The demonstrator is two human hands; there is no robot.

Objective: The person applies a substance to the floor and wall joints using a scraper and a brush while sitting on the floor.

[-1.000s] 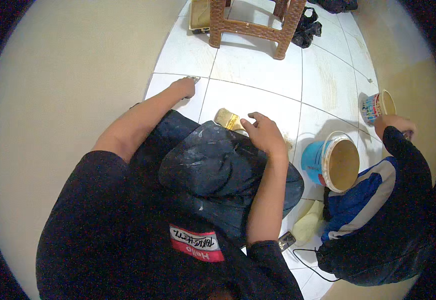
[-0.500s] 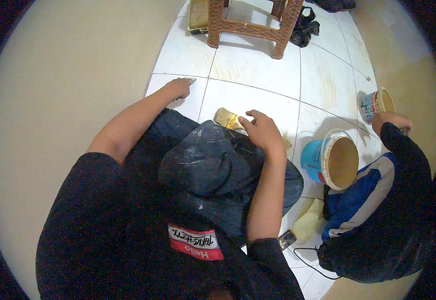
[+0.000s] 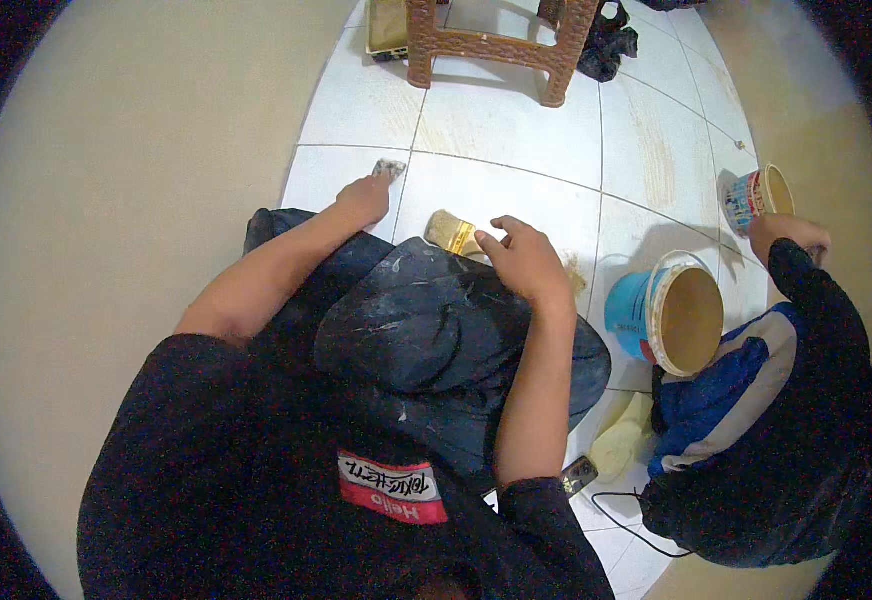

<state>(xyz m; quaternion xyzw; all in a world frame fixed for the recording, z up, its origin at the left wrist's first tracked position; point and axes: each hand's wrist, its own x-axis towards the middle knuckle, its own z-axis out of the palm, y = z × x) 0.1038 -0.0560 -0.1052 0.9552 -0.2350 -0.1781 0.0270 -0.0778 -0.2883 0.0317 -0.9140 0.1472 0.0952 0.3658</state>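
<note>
Grey-white scrap (image 3: pixel 389 167) is poking out of the clenched left hand (image 3: pixel 365 199), over white tiles (image 3: pixel 331 170); right hand (image 3: pixel 528 264) is curling loosely by the paintbrush (image 3: pixel 448 230), but I'm not seeing whether it's gripping, sorry.

On the floor (image 3: pixel 506 130), the brush (image 3: pixel 452 231) lies between the left hand (image 3: pixel 364 202), a flat piece (image 3: pixel 389 168) in it, and the right hand (image 3: pixel 528 258). Toward the floor's far edge stands a stool (image 3: pixel 486 48), tray (image 3: pixel 388 32) left, bag (image 3: pixel 608 50) right. Near the right edge, the small bucket (image 3: pixel 744 203) is beyond the large bucket (image 3: pixel 633 312).
</note>
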